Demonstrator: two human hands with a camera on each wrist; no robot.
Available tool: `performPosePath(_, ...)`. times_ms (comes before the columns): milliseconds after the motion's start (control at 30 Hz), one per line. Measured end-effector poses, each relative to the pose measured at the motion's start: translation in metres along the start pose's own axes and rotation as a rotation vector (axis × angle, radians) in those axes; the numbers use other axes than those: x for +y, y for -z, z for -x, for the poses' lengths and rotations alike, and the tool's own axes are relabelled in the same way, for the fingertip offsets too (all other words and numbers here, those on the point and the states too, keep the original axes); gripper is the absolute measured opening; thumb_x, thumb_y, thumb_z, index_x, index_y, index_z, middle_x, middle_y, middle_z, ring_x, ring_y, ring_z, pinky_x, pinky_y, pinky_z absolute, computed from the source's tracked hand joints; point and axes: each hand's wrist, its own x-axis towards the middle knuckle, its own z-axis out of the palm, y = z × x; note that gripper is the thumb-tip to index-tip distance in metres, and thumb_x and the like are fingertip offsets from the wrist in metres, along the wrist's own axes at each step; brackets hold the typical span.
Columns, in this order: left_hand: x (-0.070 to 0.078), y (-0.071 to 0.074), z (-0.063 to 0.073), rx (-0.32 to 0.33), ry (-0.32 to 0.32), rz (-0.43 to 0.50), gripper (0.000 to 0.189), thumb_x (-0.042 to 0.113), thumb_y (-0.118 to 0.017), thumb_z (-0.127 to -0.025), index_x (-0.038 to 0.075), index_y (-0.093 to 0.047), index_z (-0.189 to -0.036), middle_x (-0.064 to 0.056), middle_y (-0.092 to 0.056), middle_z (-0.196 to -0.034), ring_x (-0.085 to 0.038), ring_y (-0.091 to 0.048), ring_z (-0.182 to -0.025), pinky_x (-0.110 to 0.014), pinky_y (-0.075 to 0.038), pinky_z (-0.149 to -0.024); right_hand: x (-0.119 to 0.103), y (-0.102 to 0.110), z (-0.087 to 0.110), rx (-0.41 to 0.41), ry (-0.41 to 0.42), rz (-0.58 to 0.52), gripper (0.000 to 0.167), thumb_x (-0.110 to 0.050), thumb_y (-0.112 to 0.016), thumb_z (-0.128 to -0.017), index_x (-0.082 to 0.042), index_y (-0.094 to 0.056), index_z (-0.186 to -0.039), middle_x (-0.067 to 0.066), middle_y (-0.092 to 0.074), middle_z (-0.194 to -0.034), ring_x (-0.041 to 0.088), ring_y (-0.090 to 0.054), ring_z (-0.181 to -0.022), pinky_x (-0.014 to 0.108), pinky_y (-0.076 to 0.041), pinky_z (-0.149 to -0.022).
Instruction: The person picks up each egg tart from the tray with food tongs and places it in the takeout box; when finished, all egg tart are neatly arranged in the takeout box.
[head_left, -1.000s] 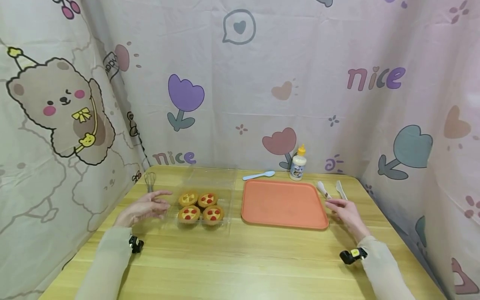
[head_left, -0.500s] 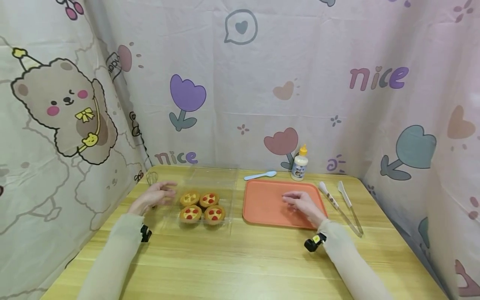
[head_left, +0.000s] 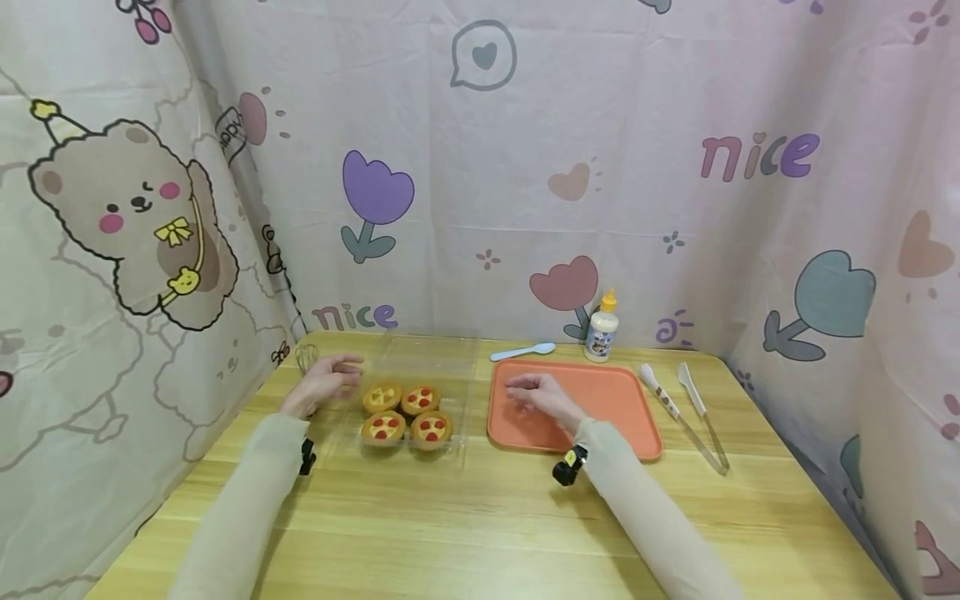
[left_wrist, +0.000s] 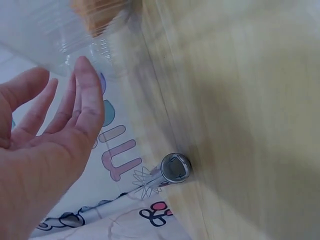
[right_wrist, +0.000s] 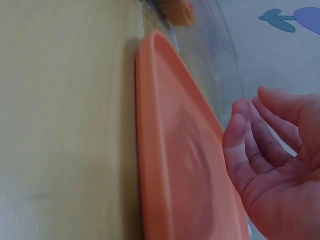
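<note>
My left hand [head_left: 326,383] hovers at the left side of a clear plastic box [head_left: 459,417], its fingers loosely bent with nothing in them. Inside the box sit several egg tarts [head_left: 383,429], some topped with red pieces and one with yellow. Over the left part of an orange tray [head_left: 607,408] is my right hand [head_left: 546,398], also holding nothing, its fingers relaxed and pointing toward the box. In the right wrist view the hand [right_wrist: 275,145] is raised above the tray's surface. A whisk [left_wrist: 172,169] lies beside the left hand, its handle end facing the camera.
Tongs [head_left: 686,421] lie spread to the right of the tray. Behind it are a light blue spoon [head_left: 522,352] and an upright white bottle [head_left: 602,333] with a yellow cap. A printed curtain [head_left: 465,167] stands along the table's back and sides.
My right hand has let go of the tongs and moved left across the tray. The left hand has shifted slightly right and away from me, nearer the box.
</note>
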Motion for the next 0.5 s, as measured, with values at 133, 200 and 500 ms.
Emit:
performPosePath(133, -0.002, -0.001, -0.008, 0.022, -0.006, 0.002, 0.051, 0.001, -0.047, -0.101, -0.001, -0.032, -0.149, -0.033, -0.036, -0.147, -0.046, -0.047, -0.127, -0.050, -0.051, -0.101, -0.007, -0.019, -0.016, -0.032, 0.037, -0.030, 0.042, -0.012, -0.060, -0.097, 0.006, -0.054, -0.135, 0.026, -0.059, -0.130, 0.035, -0.065, -0.105, 0.040, -0.060, -0.083)
performPosePath(200, -0.003, -0.002, -0.011, 0.024, -0.008, 0.013, 0.052, 0.002, -0.047, -0.101, -0.001, -0.031, -0.150, -0.033, -0.035, -0.148, -0.046, -0.048, -0.126, -0.051, -0.051, -0.100, -0.010, -0.027, -0.023, -0.048, 0.050, -0.057, 0.044, -0.010, -0.058, -0.098, 0.007, -0.050, -0.138, 0.028, -0.054, -0.136, 0.040, -0.060, -0.115, 0.044, -0.058, -0.090)
performPosePath(500, 0.000, -0.002, -0.019, -0.018, -0.034, -0.028, 0.053, 0.001, -0.047, -0.101, 0.000, -0.029, -0.151, -0.031, -0.030, -0.153, -0.044, -0.052, -0.123, -0.046, -0.054, -0.096, -0.017, -0.046, -0.040, -0.034, 0.093, -0.053, 0.045, -0.008, -0.054, -0.100, 0.002, -0.045, -0.143, 0.028, -0.046, -0.144, 0.043, -0.054, -0.124, 0.051, -0.051, -0.100)
